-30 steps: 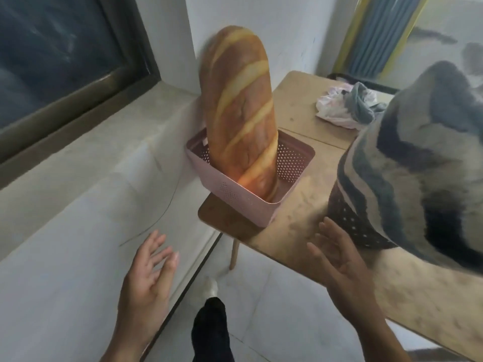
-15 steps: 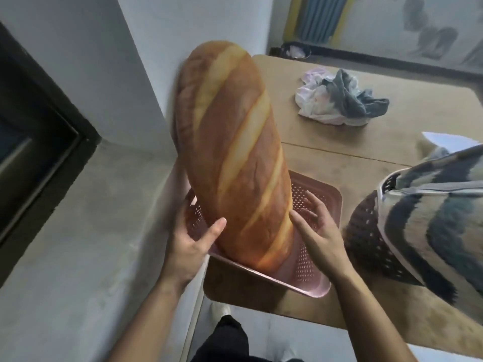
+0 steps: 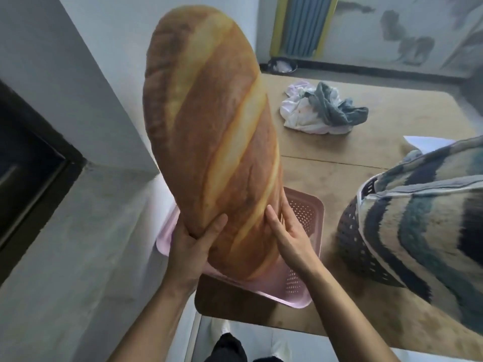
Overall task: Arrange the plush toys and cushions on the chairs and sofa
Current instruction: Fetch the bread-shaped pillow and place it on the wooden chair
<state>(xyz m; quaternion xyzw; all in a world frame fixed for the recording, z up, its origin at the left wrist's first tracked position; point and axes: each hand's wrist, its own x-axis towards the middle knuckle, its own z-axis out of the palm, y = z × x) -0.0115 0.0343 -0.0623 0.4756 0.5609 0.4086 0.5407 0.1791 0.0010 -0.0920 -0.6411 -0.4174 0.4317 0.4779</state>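
Note:
A long bread-shaped cushion stands tilted, its lower end over the pink perforated basket on the wooden table. My left hand grips its lower left side with the thumb across the front. My right hand presses flat on its lower right side. A striped fish-shaped plush fills a dark perforated basket at the right.
A crumpled pile of white and grey cloth lies further back on the table. A white window ledge and dark window frame run along the left. A white sheet lies near the plush.
Both hands went from open and free in the air to holding the bread cushion's lower end. The cushion now looks raised and tipped toward me in the basket.

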